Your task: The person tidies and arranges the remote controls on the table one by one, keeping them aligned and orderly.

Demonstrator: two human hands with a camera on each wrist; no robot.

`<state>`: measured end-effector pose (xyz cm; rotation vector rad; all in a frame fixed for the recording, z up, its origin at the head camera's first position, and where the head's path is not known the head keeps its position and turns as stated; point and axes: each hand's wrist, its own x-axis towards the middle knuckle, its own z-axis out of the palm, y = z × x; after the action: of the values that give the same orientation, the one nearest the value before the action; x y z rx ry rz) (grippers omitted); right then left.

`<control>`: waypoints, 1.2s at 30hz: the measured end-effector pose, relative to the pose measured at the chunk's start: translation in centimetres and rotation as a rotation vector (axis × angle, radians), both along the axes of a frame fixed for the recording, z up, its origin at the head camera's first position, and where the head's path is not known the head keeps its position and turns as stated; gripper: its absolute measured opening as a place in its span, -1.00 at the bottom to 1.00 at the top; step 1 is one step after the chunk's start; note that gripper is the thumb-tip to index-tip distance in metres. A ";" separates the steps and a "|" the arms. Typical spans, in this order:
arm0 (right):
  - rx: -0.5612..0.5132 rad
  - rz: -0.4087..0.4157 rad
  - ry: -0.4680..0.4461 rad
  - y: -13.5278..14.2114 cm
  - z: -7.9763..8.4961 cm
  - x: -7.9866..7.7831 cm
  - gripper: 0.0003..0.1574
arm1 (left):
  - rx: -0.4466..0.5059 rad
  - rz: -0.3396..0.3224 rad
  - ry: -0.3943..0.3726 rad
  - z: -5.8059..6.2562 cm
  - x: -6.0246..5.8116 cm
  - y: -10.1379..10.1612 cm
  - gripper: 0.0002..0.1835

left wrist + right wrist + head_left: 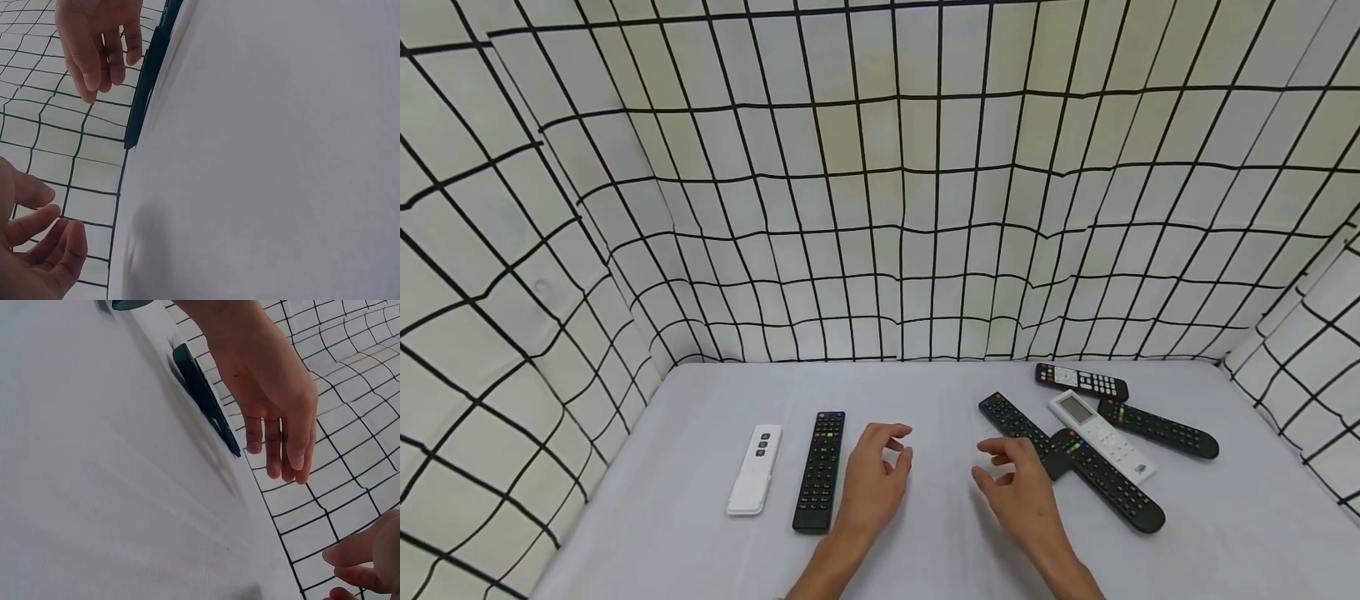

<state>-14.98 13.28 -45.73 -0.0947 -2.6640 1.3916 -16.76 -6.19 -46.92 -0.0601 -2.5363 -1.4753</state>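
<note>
My left hand (874, 479) hovers over the white cloth, fingers loosely bent and holding nothing. Just left of it lies a long black remote control (818, 475), with a slim white remote (756, 469) farther left. My right hand (1018, 492) is likewise relaxed, with nothing in its fingers. Beside it are a black remote (1009, 417) and another black remote (1120, 487) whose top end overlaps the first. In the left wrist view the left hand (47, 244) shows at lower left; in the right wrist view the right hand (369, 556) shows at lower right.
Among the right-hand group are a white air-conditioner remote (1108, 442) with a display, a black remote (1161, 431) and a shorter black remote (1078, 381) at the back. White walls with a black grid pattern (917, 200) enclose the cloth-covered surface (917, 550).
</note>
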 end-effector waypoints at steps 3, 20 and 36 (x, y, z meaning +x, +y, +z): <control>0.025 -0.025 -0.010 1.3 0.0 0.1 -0.58 | -0.005 -0.015 -0.013 -0.3 -0.1 0.6 -0.74; 0.198 -0.100 0.031 6.3 0.2 0.3 -0.57 | 0.004 -0.092 -0.060 -0.5 -0.8 3.1 -0.72; 0.275 -0.067 0.004 7.9 -0.7 0.0 -0.50 | -0.036 -0.120 -0.079 -1.1 -2.5 5.6 -0.57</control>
<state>-14.97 21.14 -46.43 -0.1506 -2.7893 0.9940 -19.27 -0.57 -48.01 -0.1656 -2.6649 -1.5038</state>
